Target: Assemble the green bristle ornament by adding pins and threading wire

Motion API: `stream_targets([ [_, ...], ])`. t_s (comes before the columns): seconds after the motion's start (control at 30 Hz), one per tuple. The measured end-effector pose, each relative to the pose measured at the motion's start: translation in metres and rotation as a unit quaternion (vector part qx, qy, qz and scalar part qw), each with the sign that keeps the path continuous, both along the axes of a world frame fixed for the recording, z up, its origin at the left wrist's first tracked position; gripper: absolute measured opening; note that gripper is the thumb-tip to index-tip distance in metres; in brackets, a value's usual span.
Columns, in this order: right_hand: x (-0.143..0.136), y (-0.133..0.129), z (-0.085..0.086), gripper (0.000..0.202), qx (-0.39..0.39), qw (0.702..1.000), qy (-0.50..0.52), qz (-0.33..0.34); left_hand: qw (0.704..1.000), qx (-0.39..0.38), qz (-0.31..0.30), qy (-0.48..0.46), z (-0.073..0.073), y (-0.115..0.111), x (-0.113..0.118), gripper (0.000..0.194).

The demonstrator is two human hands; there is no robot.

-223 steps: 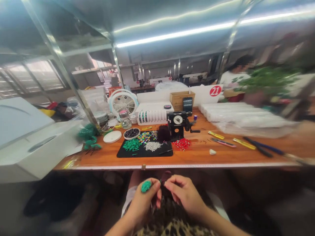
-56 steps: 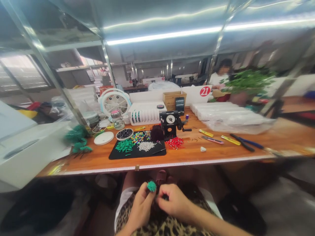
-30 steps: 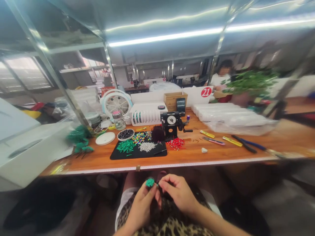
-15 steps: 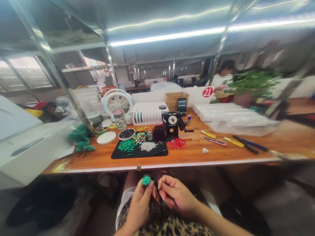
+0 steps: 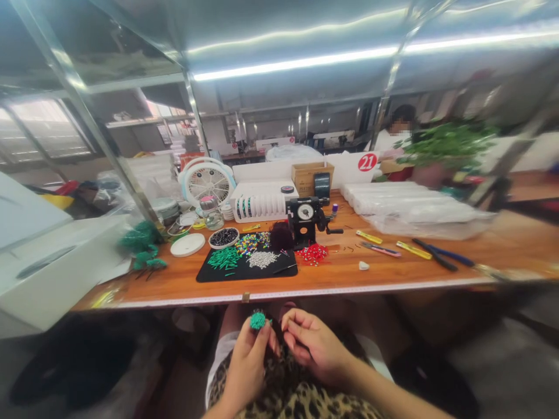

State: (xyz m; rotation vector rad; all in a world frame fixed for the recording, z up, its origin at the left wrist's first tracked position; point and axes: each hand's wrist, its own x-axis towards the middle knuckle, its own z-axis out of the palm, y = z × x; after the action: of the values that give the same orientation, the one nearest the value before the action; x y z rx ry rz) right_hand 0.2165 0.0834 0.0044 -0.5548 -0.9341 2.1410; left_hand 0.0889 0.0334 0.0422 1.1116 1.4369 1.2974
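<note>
Green bead cluster (image 5: 257, 320) is clamped by left hand (image 5: 251, 358), lower centre of frame, long axis unreadable. Right hand (image 5: 313, 344) is held just right of it, apart, fingers curled; whether anything's pinched can't be told.

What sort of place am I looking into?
Likely a handcraft or assembly workshop: small green pieces heaped on a black mat, a hand-cranked machine, and a red 21 sign.
</note>
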Motion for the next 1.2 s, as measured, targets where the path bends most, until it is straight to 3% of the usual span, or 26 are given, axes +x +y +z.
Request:
stream_targets([
  [0.67,0.001,-0.002,0.0,0.036,0.018,1.0,-0.003,0.003,0.998,0.017,0.023,0.059,-0.003,0.0,-0.002,0.04],
  [0.9,0.001,0.0,0.0,0.04,0.04,0.998,-0.057,-0.009,0.996,0.03,0.025,0.077,-0.006,-0.001,-0.004,0.036],
  [1.0,0.003,-0.001,-0.001,0.039,0.153,0.974,-0.161,-0.053,0.988,0.069,0.036,0.137,-0.014,-0.002,-0.008,0.029],
  [1.1,0.005,-0.002,-0.002,0.031,0.297,0.912,-0.257,-0.119,0.979,0.111,0.053,0.164,-0.022,-0.001,-0.01,0.019],
  [1.2,0.008,-0.005,0.001,0.027,0.366,0.874,-0.292,-0.131,0.975,0.133,0.054,0.172,-0.024,-0.002,-0.01,0.01],
])
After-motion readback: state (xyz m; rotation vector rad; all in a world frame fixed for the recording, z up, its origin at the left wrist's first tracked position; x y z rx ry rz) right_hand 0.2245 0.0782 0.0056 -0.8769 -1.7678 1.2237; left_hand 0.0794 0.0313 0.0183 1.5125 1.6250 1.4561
